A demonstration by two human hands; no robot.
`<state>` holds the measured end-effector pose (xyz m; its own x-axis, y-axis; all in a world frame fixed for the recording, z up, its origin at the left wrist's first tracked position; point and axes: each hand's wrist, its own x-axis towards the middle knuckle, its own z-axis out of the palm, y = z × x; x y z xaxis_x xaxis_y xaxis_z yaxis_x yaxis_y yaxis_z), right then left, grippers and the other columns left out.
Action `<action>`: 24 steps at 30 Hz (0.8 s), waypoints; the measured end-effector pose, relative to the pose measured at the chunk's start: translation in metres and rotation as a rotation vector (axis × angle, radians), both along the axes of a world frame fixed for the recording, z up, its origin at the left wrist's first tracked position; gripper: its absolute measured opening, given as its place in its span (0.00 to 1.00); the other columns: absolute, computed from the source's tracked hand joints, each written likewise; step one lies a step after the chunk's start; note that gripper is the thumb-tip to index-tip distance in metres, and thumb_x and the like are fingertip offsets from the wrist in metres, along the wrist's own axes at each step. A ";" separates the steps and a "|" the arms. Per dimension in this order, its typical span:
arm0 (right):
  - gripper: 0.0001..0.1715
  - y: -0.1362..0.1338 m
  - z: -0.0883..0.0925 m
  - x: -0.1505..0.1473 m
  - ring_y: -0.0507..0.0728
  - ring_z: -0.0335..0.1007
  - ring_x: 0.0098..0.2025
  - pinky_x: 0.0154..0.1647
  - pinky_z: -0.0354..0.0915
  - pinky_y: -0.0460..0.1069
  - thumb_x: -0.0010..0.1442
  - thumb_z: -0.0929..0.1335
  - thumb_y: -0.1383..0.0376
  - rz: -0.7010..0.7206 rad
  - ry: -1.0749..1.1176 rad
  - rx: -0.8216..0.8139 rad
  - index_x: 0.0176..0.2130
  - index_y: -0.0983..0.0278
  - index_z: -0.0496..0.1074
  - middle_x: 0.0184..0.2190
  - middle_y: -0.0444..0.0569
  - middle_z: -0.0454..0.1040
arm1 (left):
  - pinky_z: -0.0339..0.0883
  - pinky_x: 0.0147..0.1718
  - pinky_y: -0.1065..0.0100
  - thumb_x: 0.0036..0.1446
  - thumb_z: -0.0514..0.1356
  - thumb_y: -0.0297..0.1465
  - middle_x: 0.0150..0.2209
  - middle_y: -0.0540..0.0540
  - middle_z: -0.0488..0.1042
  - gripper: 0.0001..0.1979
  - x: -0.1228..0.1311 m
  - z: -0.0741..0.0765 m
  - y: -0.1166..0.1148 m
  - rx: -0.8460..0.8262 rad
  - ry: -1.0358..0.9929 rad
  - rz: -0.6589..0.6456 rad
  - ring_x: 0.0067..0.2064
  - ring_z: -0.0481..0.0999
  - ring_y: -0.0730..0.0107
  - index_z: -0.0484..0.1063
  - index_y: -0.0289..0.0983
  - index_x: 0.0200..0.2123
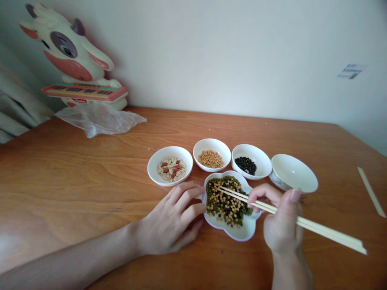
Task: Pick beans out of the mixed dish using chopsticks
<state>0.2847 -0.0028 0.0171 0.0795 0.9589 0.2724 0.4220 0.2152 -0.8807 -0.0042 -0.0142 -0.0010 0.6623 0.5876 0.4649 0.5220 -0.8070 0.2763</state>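
A flower-shaped dish (242, 233) with a pale purple rim stands before me, holding green beans mixed with yellow and some dark ones. Bent fingers of my left hand (178, 213) hold its left edge. Wooden chopsticks (329, 233) are gripped in my right hand (281, 217), and their tips reach into the mixed beans. Whether the tips pinch a bean is too small to tell. Behind the dish sit a white bowl of peanuts and pale flat seeds (172, 169), a bowl of yellow soybeans (211, 158) and a bowl of black beans (246, 165).
To the right of the black beans is a white bowl (294, 173) with almost nothing visible inside. A pale wooden strip (371, 191) lies near the table's right side. A cow-shaped toy keyboard (81, 76) and a crumpled plastic bag (102, 120) occupy the back left.
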 end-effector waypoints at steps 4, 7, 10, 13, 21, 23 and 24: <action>0.59 0.001 0.004 -0.001 0.57 0.68 0.21 0.24 0.61 0.52 0.69 0.41 0.31 0.011 0.009 0.043 0.22 0.61 0.76 0.16 0.50 0.70 | 0.69 0.66 0.44 0.65 0.64 0.25 0.64 0.34 0.69 0.18 0.000 0.000 0.000 0.001 0.004 0.000 0.67 0.66 0.45 0.70 0.36 0.57; 0.59 0.000 0.010 -0.006 0.59 0.71 0.22 0.24 0.62 0.53 0.68 0.41 0.30 -0.050 0.021 0.131 0.20 0.60 0.74 0.17 0.52 0.72 | 0.69 0.66 0.44 0.66 0.63 0.25 0.64 0.34 0.68 0.18 0.001 -0.001 0.001 -0.005 0.007 -0.004 0.67 0.65 0.45 0.70 0.36 0.57; 0.57 -0.006 0.017 -0.009 0.60 0.73 0.25 0.29 0.65 0.54 0.71 0.41 0.34 -0.245 0.093 0.261 0.20 0.60 0.73 0.19 0.52 0.74 | 0.69 0.66 0.43 0.66 0.63 0.25 0.65 0.34 0.68 0.18 0.001 -0.001 0.001 -0.009 0.004 -0.007 0.67 0.65 0.45 0.69 0.36 0.57; 0.52 -0.008 0.021 -0.008 0.61 0.73 0.25 0.35 0.67 0.56 0.74 0.44 0.37 -0.351 0.184 0.426 0.21 0.59 0.73 0.18 0.51 0.72 | 0.69 0.65 0.43 0.66 0.63 0.25 0.64 0.34 0.68 0.18 0.001 -0.001 0.001 -0.010 0.007 -0.007 0.66 0.64 0.45 0.69 0.36 0.57; 0.49 0.020 0.033 -0.037 0.60 0.70 0.23 0.33 0.66 0.56 0.75 0.42 0.43 -0.407 0.350 0.622 0.20 0.58 0.69 0.15 0.49 0.66 | 0.70 0.65 0.42 0.66 0.63 0.25 0.65 0.34 0.68 0.18 0.000 -0.001 0.000 -0.017 0.008 -0.008 0.67 0.64 0.45 0.69 0.37 0.58; 0.51 0.025 0.034 -0.050 0.60 0.71 0.24 0.29 0.63 0.54 0.74 0.43 0.39 -0.385 0.342 0.480 0.22 0.59 0.71 0.18 0.50 0.70 | 0.70 0.65 0.41 0.66 0.63 0.25 0.65 0.35 0.67 0.19 0.000 -0.001 0.000 -0.019 0.008 -0.009 0.67 0.64 0.45 0.69 0.37 0.58; 0.52 0.027 0.033 -0.055 0.59 0.70 0.24 0.28 0.62 0.54 0.73 0.43 0.37 -0.345 0.329 0.391 0.22 0.60 0.72 0.18 0.50 0.70 | 0.70 0.65 0.41 0.66 0.63 0.25 0.65 0.35 0.67 0.19 0.000 -0.001 0.000 -0.018 0.009 -0.008 0.67 0.64 0.45 0.69 0.38 0.59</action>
<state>0.2292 0.0242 0.0498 0.5071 0.6969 0.5071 0.2444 0.4480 -0.8600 -0.0043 -0.0141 -0.0020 0.6712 0.5904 0.4482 0.5177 -0.8062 0.2865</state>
